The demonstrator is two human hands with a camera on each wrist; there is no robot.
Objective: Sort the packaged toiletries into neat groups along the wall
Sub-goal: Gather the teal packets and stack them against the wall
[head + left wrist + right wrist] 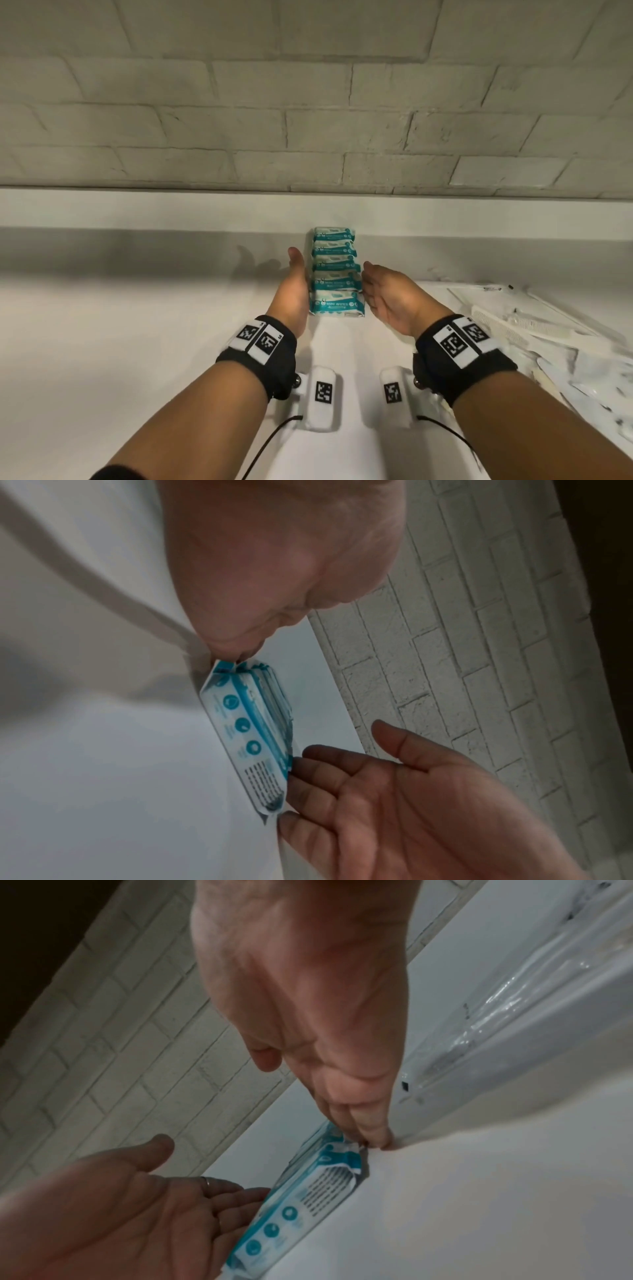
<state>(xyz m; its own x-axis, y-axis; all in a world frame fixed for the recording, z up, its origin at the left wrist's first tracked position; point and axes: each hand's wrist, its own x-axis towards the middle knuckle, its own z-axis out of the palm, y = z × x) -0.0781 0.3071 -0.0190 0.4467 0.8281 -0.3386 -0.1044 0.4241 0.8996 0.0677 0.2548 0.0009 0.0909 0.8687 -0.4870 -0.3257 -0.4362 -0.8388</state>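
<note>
A person's left hand (295, 287), fingers straight, presses flat against the left side of a row of teal wipe packs (335, 272) running out from the wall (308, 102) on a white counter (137, 342). The right hand (390, 298), palm open, apparently touches the opposite side. Clear-wrapped items (548, 329) lie at right.

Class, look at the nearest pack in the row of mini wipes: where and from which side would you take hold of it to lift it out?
Probably pinch the nearest mini wipes pack across its two short crimped ends, from above. Its front face is free, but another pack abuts behind.
</note>
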